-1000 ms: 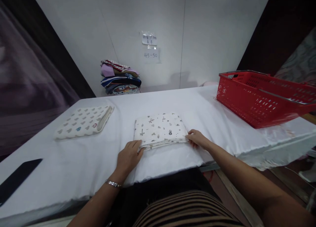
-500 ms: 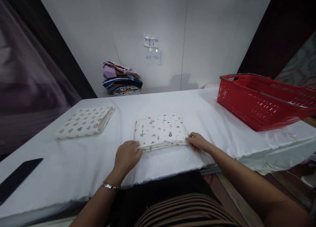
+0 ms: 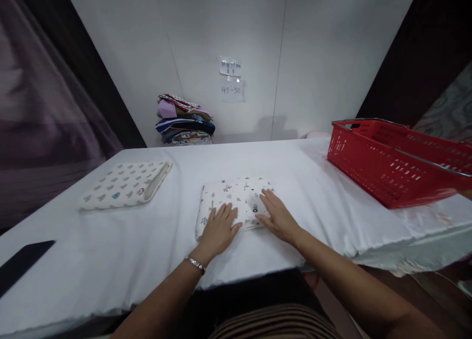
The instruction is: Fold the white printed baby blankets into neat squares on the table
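A folded white cloth (image 3: 241, 194) with small grey and brown prints lies flat on the white-covered table (image 3: 147, 255) in front of me. On its near left part rests my left hand (image 3: 220, 228), palm down with the fingers stretched out. My right hand (image 3: 278, 216) lies flat over the cloth's near right part, fingers apart. Neither hand grips anything. The hands hide parts of the cloth's near edge and right side.
Left of the cloth lies another folded cream cloth (image 3: 125, 184) with grey shapes. A dark flat item (image 3: 24, 263) is at the left edge. A red basket (image 3: 391, 167) stands at the right. Folded fabrics (image 3: 186, 120) are stacked by the wall, near paper signs (image 3: 232, 90).
Both hands have let go of the cloth's near corners and moved inward onto its top, with fingers now spread flat. The view has shifted slightly.
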`<state>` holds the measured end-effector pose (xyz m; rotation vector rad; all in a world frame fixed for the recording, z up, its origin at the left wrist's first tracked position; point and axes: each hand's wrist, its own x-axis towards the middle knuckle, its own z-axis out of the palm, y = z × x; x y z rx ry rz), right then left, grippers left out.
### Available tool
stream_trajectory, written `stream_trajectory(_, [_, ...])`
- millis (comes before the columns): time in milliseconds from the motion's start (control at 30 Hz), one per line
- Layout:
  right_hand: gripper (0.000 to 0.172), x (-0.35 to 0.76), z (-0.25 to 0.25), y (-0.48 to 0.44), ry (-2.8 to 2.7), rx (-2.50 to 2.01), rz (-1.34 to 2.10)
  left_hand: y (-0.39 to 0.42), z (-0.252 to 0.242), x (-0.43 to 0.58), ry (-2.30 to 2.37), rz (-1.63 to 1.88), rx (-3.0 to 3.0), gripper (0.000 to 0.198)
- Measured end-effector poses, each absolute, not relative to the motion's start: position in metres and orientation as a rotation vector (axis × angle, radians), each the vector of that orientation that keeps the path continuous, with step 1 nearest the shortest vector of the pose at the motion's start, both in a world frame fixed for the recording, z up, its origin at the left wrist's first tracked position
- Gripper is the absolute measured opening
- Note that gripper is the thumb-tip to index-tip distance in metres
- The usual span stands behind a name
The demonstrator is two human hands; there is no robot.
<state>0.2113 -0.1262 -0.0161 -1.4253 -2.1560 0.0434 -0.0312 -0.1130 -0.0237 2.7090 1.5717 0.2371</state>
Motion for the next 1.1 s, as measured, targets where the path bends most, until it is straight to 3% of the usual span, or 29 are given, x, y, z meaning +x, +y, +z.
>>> stream_trajectory(233, [0.080,0.211,-0.041,-0.115,-2.388,-1.613,0.001,-0.117,-0.020,-0.032,1.580,0.240,2.620,0.055])
stream_trajectory(567, [0.078,0.211,-0.039,-0.118,-2.399,-1.638,0.053,-0.083,-0.011,-0.049,1.864,0.144,2.342,0.065])
stream_trajectory(733, [0.081,0.205,-0.009,-0.105,-2.420,-1.718,0.303,-0.086,-0.021,-0.050,1.883,0.106,2.308,0.066])
stream_trajectory(867, [0.083,0.195,0.010,-0.071,-2.343,-1.743,0.194,-0.086,-0.019,-0.049,1.883,0.131,2.300,0.064])
stream_trajectory(1100, [0.080,0.207,-0.031,-0.036,-2.215,-1.922,0.284,-0.087,-0.025,-0.053,1.840,0.237,2.344,0.057])
